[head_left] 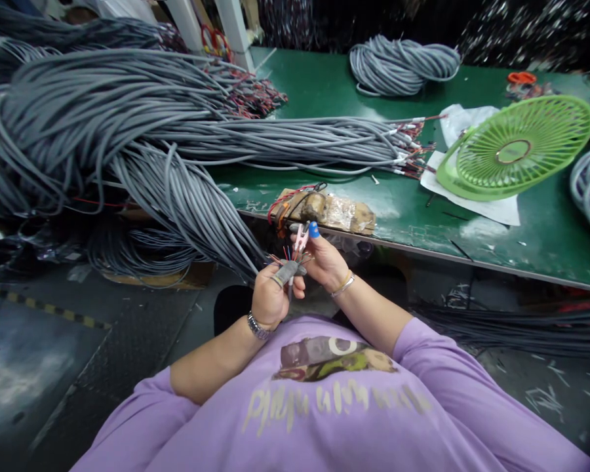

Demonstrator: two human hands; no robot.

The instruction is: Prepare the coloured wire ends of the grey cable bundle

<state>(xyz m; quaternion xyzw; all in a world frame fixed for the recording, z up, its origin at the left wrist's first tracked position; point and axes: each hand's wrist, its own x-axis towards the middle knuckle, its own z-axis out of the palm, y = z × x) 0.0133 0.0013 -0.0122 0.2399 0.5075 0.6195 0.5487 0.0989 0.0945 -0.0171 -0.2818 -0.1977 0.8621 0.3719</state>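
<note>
My left hand [270, 295] is closed around the end of a grey cable [286, 271], whose thin coloured wires fan out above my fingers. My right hand [322, 259], with a blue cap on one fingertip, grips small pink snips [301, 239] held right at those wire tips. Both hands hover over my lap, just in front of the green table's edge [423, 249]. The cable runs back into a thick grey bundle [191, 203] that hangs off the table to my left.
Large heaps of grey cable [78, 118] cover the table's left side, and another coil [403, 65] lies at the back. A green fan grille [516, 147] rests on white paper at right. A taped brown block [334, 211] sits at the table edge near my hands.
</note>
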